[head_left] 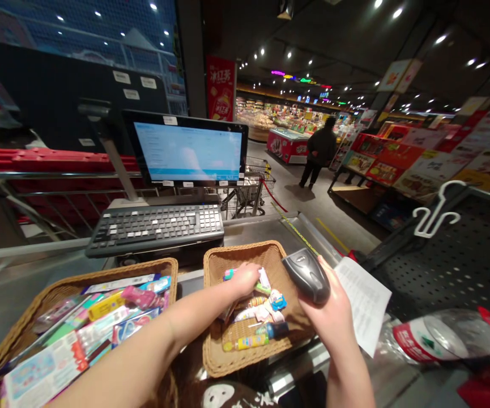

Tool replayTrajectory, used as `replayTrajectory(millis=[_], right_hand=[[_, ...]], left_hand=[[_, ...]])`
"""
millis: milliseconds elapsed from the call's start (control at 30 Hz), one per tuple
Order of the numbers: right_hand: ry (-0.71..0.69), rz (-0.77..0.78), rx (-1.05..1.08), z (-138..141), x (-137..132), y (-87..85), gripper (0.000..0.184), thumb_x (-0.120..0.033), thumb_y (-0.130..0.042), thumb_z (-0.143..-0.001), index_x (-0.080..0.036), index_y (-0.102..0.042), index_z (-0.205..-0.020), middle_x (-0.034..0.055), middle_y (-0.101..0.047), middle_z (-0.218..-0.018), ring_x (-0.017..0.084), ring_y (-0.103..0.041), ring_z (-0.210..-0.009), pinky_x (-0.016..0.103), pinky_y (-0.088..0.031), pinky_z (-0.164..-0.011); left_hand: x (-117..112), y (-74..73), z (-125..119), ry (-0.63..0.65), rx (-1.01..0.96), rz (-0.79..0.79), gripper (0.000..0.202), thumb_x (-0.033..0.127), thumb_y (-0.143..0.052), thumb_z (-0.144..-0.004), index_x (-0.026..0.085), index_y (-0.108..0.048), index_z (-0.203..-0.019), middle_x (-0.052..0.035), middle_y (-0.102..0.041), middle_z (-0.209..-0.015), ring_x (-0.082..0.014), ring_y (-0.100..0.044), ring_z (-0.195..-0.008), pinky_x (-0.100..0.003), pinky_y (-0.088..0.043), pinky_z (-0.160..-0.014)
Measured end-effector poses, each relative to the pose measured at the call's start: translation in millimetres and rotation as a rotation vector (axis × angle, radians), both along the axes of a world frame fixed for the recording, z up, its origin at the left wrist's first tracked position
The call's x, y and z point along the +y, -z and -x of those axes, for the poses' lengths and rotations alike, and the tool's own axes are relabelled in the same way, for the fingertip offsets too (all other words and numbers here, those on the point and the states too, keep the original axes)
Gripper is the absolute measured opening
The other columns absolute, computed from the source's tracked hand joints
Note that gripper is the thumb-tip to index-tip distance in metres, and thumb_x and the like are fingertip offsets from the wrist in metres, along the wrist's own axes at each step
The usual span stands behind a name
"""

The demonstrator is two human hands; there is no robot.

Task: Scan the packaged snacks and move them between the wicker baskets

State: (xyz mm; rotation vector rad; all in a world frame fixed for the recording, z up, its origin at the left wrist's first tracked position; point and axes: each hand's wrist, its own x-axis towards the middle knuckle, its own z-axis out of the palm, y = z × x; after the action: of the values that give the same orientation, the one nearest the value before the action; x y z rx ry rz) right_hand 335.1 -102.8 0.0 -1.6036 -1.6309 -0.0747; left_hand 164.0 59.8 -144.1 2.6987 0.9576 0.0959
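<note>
My left hand (pixel 243 279) reaches into the right wicker basket (pixel 228 258) and closes on a small packaged item (pixel 264 280) among several small packets and tubes. My right hand (pixel 328 317) grips a grey handheld barcode scanner (pixel 308 275), held over the basket's right edge with its head facing the items. A yellow tube with a dark cap (pixel 255 338) lies at the basket's near side.
A left wicker basket (pixel 36 300) holds several toothbrush packs. Behind stand a keyboard (pixel 155 226) and a lit screen (pixel 187 150). A paper sheet (pixel 363 300) lies right of my hand, plastic bags (pixel 435 340) beyond. A person (pixel 319 150) stands in the aisle.
</note>
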Motion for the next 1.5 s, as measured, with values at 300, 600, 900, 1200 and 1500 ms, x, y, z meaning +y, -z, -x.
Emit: replayTrajectory(millis=[300,600,900,1200,1500], right_hand=[[-0.006,-0.065,-0.031,5,-1,-2.8,0.051,-0.044,-0.064,-0.082,-0.020,-0.057,-0.126,0.0150,-0.064,-0.127,0.037,-0.051,-0.132,0.063,-0.040,-0.110],[-0.121,-0.119,-0.075,37,2,-19.4,0.045,-0.039,-0.061,-0.084,-0.019,-0.057,-0.125,0.0154,-0.059,-0.135,0.037,-0.048,-0.135,0.063,-0.038,-0.110],[-0.254,-0.187,-0.167,81,7,-43.0,0.050,-0.037,-0.060,-0.087,-0.023,-0.053,-0.134,0.0138,-0.054,-0.141,0.038,-0.047,-0.136,0.064,-0.033,-0.114],[-0.468,-0.245,-0.207,146,8,-65.3,0.043,-0.036,-0.059,-0.088,-0.025,-0.055,-0.130,0.0128,-0.055,-0.137,0.041,-0.038,-0.141,0.071,-0.032,-0.110],[-0.670,-0.126,-0.197,213,6,-60.1,0.040,-0.026,-0.058,-0.084,-0.025,-0.057,-0.125,0.0128,-0.057,-0.134,0.039,-0.037,-0.143,0.072,-0.027,-0.112]], left_hand=[[-11,-63.2,34,0.071,-0.259,-0.161,0.020,0.017,-0.065,-0.078,0.017,-0.065,-0.099,-0.0108,-0.055,-0.142,-0.0259,-0.046,-0.135,-0.053,-0.028,-0.118],[-26,-133.6,125,-0.132,-0.357,-0.446,0.010,0.012,-0.060,-0.081,0.018,-0.059,-0.090,-0.0119,-0.052,-0.145,-0.0274,-0.044,-0.138,-0.058,-0.025,-0.119],[-67,-183.3,210,-0.338,-0.333,-0.668,0.008,0.016,-0.055,-0.087,0.019,-0.062,-0.090,-0.0100,-0.051,-0.147,-0.0258,-0.040,-0.142,-0.057,-0.014,-0.123],[-106,-204.6,274,-0.535,-0.296,-0.915,0.013,0.018,-0.051,-0.092,0.021,-0.063,-0.087,-0.0057,-0.051,-0.148,-0.0243,-0.039,-0.143,-0.057,-0.003,-0.124],[-139,-206.9,328,-0.700,-0.285,-0.912,0.010,0.016,-0.055,-0.086,0.021,-0.063,-0.089,-0.0079,-0.048,-0.150,-0.0255,-0.041,-0.142,-0.058,-0.005,-0.124]])
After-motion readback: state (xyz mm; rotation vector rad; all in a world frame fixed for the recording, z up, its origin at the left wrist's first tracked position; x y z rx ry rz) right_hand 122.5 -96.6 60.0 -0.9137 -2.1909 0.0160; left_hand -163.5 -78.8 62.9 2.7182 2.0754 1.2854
